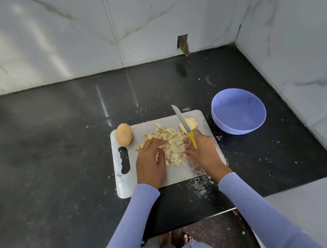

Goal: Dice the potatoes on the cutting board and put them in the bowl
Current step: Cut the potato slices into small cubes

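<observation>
Nearest the camera, two forearms in ribbed lilac sleeves (131, 224) reach forward from the lower edge over the dark worktop (47, 162) and converge on the grey cutting board (123, 185). The left hand (150, 164) lies palm down on the board, wrist bent slightly inward, its fingers (157, 144) loosely curved and a little spread, resting against the left side of the pile of diced potato (172, 143); they cup the pile's edge rather than pinch any piece. The right hand (201, 150) comes in from the right, angled toward the left hand, and grips the yellow handle of a knife (184, 125); its thumb and fingers curl round the handle while the lower fingertips touch the right side of the pile. The blade points away from the person, tilted up and to the left, its tip past the board's far edge.

The diced potato lies in the middle of the board between the two hands. Just beyond the right hand, under the blade, a few potato slices (192, 122) lie near the board's far right corner. A whole unpeeled potato (124, 134) sits at the board's far left corner, above the handle cut-out. To the right of the board, apart from it, stands the lilac bowl (238, 110) on the worktop, with no potato visible inside. Pale scraps dot the worktop around the board. Marble-patterned wall tiles (143, 20) rise behind.
</observation>
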The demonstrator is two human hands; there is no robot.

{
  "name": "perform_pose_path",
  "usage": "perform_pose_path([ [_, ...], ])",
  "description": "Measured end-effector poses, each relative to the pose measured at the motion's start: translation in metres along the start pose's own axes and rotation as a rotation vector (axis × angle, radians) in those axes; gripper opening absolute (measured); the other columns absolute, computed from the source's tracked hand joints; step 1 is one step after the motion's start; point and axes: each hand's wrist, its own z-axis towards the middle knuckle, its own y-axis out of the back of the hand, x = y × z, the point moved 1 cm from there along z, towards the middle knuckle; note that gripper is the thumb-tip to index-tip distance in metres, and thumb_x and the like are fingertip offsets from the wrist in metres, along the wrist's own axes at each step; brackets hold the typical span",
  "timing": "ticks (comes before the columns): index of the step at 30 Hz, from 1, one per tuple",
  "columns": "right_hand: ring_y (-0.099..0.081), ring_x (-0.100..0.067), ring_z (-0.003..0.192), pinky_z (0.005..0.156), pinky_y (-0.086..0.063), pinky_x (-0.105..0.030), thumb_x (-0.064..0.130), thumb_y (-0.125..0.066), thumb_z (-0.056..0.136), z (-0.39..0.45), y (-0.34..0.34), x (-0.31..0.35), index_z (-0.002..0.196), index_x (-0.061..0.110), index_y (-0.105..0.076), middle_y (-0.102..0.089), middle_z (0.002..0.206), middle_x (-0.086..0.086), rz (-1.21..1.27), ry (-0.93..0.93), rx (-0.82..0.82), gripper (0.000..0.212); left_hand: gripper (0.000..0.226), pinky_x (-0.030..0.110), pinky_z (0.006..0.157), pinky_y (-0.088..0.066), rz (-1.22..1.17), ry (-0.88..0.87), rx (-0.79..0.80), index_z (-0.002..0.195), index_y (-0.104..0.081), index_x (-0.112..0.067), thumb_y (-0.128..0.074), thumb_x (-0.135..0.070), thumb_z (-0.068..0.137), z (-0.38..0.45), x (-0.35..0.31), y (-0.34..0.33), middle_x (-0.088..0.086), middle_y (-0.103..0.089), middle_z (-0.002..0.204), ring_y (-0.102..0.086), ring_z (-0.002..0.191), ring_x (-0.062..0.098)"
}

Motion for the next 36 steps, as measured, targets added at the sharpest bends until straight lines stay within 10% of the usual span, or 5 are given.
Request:
perform_pose_path([
  [8,-0.060,0.000,0.072,0.065,-0.042,-0.001,0.004,-0.066,0.086,0.008,0.024,-0.006,0.084,0.006,-0.057,-0.070,0.087,0.000,-0.007,0.017,-0.187,0.009,0.023,0.025,0.089,-0.045,0.111,-0.061,0.043,0.102,-0.069,-0.017,-0.058,-0.003,0.088,0.004,0.007,-0.005,-0.002,-0.066,0.110,-0.060,0.103,0.018],
  [15,-0.067,-0.020,0.073,0.065,-0.059,-0.039,0.014,-0.060,0.093,0.011,0.001,-0.002,0.087,0.012,-0.054,-0.069,0.086,-0.007,-0.019,0.020,-0.110,0.008,0.023,0.032,0.087,-0.045,0.150,-0.110,0.055,0.101,-0.071,-0.015,-0.062,-0.003,0.084,0.014,0.009,-0.011,0.002,-0.068,0.109,-0.060,0.102,0.022],
  [20,-0.063,-0.010,0.076,0.064,-0.047,-0.011,0.008,-0.062,0.090,0.010,0.015,-0.011,0.087,0.009,-0.055,-0.068,0.089,-0.002,0.039,-0.075,-0.236,0.008,0.024,0.039,0.089,-0.043,0.264,-0.091,0.136,0.105,-0.071,-0.015,-0.071,-0.016,0.081,0.037,0.000,-0.029,0.004,-0.066,0.116,-0.059,0.105,0.028],
  [26,-0.063,-0.012,0.078,0.071,-0.048,-0.013,0.005,-0.064,0.088,0.001,0.022,-0.017,0.082,0.015,-0.052,-0.067,0.089,-0.004,0.075,-0.108,-0.262,0.017,0.057,0.037,0.105,-0.020,0.496,-0.072,0.353,0.130,-0.056,-0.022,-0.060,-0.055,0.083,0.067,-0.020,-0.059,0.002,-0.047,0.141,-0.039,0.127,0.023],
  [36,-0.059,-0.003,0.073,0.063,-0.044,-0.003,0.009,-0.065,0.089,-0.011,0.029,-0.022,0.086,0.017,-0.050,-0.066,0.090,0.004,0.080,-0.126,-0.264,0.017,0.038,0.030,0.095,-0.022,0.378,-0.031,0.179,0.106,-0.070,-0.022,-0.062,-0.050,0.081,0.073,-0.020,-0.067,-0.006,-0.065,0.118,-0.053,0.108,0.014],
])
